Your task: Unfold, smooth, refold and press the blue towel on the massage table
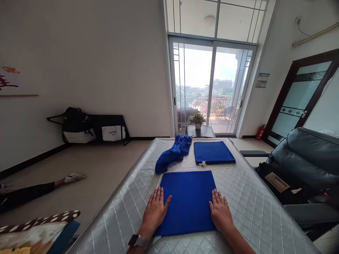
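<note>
A flat blue cloth square (188, 204), smooth on top, lies on the silver quilted table cover (254, 211) right in front of me. On its left edge rests my left hand (156, 208), fingers stretched out and thumb spread over the fabric. My right hand (220, 209) lies flat along the opposite edge, its fingers extended too. Neither hand grasps anything. Beyond it lies a second blue cloth square (214, 152), with a small white tag at its near edge. To that one's left is a crumpled blue cloth (173, 153).
Behind the table's far edge, a potted plant (197, 120) stands on a chair (203, 132) before the glass sliding doors. A dark armchair (304, 155) with things on its seat is at the right. At the lower left are a person's leg (31, 194) and a spotted cushion (39, 224).
</note>
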Available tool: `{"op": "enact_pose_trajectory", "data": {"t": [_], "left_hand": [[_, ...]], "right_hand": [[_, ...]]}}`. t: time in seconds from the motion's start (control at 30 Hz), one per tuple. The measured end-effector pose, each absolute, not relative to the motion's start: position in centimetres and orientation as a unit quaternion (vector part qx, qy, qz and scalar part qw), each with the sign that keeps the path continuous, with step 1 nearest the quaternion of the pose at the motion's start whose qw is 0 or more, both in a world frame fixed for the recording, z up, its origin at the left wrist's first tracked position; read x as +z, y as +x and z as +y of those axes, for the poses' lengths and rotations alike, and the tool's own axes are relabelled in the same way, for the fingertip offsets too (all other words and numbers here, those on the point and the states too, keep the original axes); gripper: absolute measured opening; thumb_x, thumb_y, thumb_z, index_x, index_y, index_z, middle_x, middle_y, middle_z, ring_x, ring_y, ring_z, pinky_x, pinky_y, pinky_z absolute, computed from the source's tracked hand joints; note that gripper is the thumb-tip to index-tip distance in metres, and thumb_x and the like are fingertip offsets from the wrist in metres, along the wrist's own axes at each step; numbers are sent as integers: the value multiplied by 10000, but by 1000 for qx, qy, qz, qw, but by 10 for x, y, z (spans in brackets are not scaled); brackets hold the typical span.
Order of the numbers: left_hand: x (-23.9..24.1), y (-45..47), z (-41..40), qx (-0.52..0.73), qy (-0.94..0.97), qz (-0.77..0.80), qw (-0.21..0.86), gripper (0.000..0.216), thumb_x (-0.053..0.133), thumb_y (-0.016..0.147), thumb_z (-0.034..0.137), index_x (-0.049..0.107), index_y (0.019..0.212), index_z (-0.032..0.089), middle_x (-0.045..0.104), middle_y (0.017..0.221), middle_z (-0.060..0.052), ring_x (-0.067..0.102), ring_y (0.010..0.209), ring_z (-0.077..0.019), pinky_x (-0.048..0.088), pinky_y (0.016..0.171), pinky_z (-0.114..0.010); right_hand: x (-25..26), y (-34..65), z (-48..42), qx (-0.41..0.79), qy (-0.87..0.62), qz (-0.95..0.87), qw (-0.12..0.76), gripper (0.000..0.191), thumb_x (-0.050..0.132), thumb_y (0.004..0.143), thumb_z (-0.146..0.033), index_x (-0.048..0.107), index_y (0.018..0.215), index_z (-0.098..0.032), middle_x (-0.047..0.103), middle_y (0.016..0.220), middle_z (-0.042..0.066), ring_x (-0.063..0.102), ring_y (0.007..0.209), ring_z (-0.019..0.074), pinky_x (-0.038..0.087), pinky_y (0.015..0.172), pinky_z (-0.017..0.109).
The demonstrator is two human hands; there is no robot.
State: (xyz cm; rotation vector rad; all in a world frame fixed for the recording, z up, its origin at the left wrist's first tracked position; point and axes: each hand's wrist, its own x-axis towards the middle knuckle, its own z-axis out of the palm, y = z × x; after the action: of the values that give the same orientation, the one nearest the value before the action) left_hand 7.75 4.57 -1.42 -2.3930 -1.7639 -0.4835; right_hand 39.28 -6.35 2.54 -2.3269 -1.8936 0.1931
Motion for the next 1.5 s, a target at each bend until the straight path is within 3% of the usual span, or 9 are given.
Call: {"op": "enact_pose_trajectory", "data": {"t": [0.23, 0.47, 0.8, 1.0, 1.3, 1.5], "left_hand": [[15, 190, 9, -152, -884, -442, -24, 686, 211, 1030, 551, 242, 1586, 152, 340, 1633, -132, 298, 1514, -260, 341, 1214, -480], [33, 275, -21, -140, -937, -311, -68, 630, 196, 1048, 495, 177, 1598, 188, 271, 1660, -71, 218, 1539, -201, 285, 1251, -417], [-5, 143, 6, -133, -884, -448, -1, 668, 285, 1029, 551, 161, 1588, 206, 334, 1638, -83, 310, 1510, -244, 358, 1209, -481], [-31, 48, 4, -159, -828, -538, 3, 678, 261, 1034, 532, 12, 1588, 228, 268, 1661, -97, 282, 1518, -247, 317, 1222, -518], [-21, 49, -5, -173, -804, -568, -39, 721, 283, 1017, 571, 129, 1598, 174, 274, 1657, -130, 270, 1523, -251, 273, 1243, -494], [-25, 46, -6, -191, -809, -555, -34, 662, 313, 1031, 480, 115, 1604, 217, 300, 1647, -132, 291, 1516, -248, 293, 1227, -522]], "right_hand": [[33, 394, -62, 76, -772, -630, 44, 622, 173, 1023, -385, 204, 1592, -135, 132, 1665, 22, 93, 1547, 212, 91, 1246, 436], [34, 395, -66, 69, -759, -647, 19, 626, 277, 973, -249, 214, 1594, -207, 100, 1669, 1, 63, 1547, 221, 66, 1248, 442], [36, 394, -65, 97, -767, -629, 83, 629, 202, 1012, -389, 222, 1593, -149, 150, 1660, 19, 92, 1547, 216, 77, 1247, 444], [30, 395, -64, 84, -770, -629, 69, 627, 179, 1017, -390, 188, 1596, -151, 141, 1665, 9, 89, 1547, 203, 83, 1247, 438], [42, 393, -68, 53, -765, -640, 34, 627, 174, 1027, -397, 191, 1600, -142, 157, 1667, 27, 96, 1547, 209, 122, 1240, 441], [39, 387, -98, 49, -764, -642, 36, 641, 152, 1030, -456, 205, 1598, -161, 162, 1665, 15, 96, 1547, 219, 124, 1244, 448]]}}
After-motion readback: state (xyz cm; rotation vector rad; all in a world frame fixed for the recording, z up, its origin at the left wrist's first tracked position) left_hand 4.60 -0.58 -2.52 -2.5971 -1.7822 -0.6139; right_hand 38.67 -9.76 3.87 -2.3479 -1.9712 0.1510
